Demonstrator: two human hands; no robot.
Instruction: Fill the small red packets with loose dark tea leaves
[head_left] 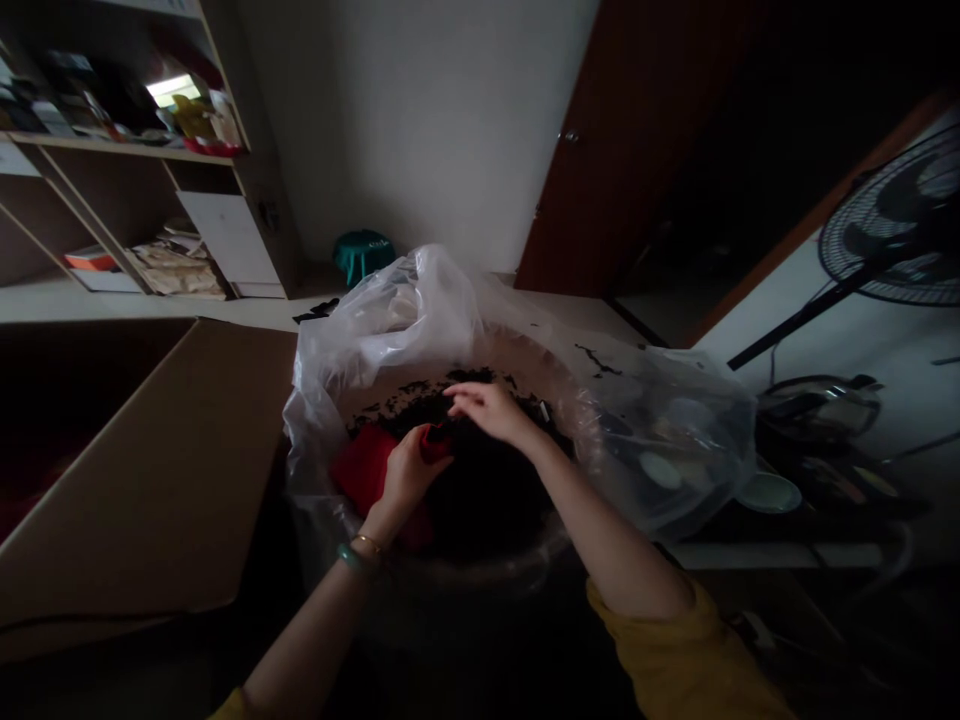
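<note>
A large clear plastic bag (390, 340) lines a round tub, its rim (450, 350) showing pale through the film. Inside lies a dark heap, perhaps soil or dark cloth (480, 490), with dark bits scattered on the plastic around it. A red cloth (367, 470) lies at its near left. My left hand (409, 470) pinches a fold of that cloth. My right hand (491, 412) rests on the far side of the heap, fingers extended, with nothing visible in them. A bangle and a thin bracelet circle my left wrist.
A cardboard box flap (150, 470) stands to the left, below a wooden shelf unit (127, 150). A teal stool (362, 255) sits by the wall. On the right stand a standing fan (900, 220), a metal pot (817, 410) and a pale plate (769, 492).
</note>
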